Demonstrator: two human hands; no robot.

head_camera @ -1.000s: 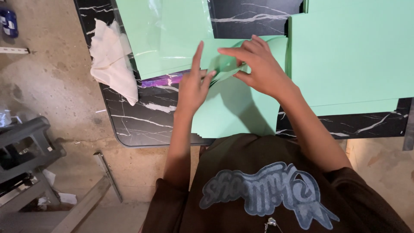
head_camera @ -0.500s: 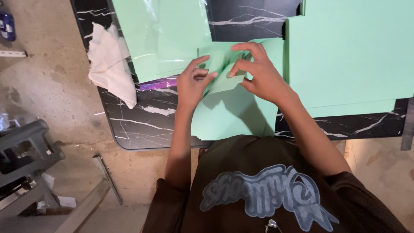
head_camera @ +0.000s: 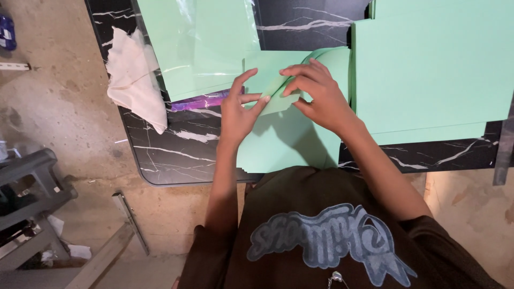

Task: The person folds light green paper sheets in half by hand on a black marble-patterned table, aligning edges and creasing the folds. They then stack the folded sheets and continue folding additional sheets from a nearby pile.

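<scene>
Near the front edge of the black marble-patterned bench (head_camera: 176, 155), the left hand (head_camera: 238, 109) and right hand (head_camera: 316, 96) pinch a curling mint-green paper sheet (head_camera: 289, 144), seemingly light, limp, crease-prone, best gripped by its edges.

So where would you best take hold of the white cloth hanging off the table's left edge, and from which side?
Grip the white cloth at its lower corner, coming from the left. That pointed corner droops past the black marble table edge, so fingers can probably close around it. Both the left hand and right hand are on green paper.
</scene>
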